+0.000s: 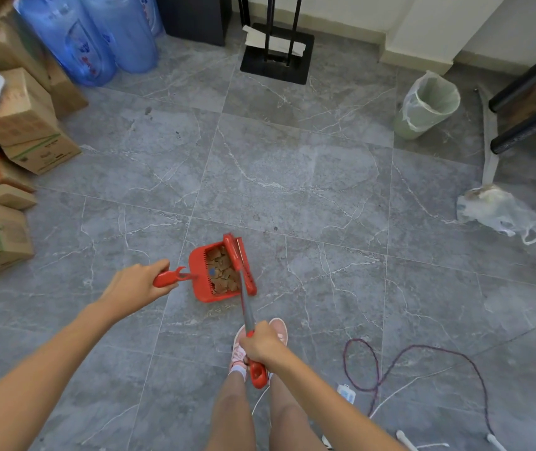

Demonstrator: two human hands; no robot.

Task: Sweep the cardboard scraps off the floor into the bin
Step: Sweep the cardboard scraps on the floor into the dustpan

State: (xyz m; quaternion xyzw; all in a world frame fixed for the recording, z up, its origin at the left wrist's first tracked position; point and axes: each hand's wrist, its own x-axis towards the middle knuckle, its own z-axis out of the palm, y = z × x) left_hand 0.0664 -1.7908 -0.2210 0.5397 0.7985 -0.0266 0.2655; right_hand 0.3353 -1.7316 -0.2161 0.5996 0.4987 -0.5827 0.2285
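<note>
A red dustpan (199,281) sits on the grey tiled floor in front of my feet, filled with brown cardboard scraps (222,271). My left hand (136,283) grips the dustpan's red handle. My right hand (261,345) holds the grey-and-red handle of a red broom (239,255), whose head rests at the dustpan's open right edge. A pale green bin (429,107) lined with a clear plastic bag stands at the far right, well away from the dustpan.
Cardboard boxes (16,125) are stacked along the left. Blue water jugs (97,37) and a black stand (276,56) lie at the back. A plastic bag (501,213) and a purple cable (422,353) are on the floor at right. Black poles (530,102) are beside the bin.
</note>
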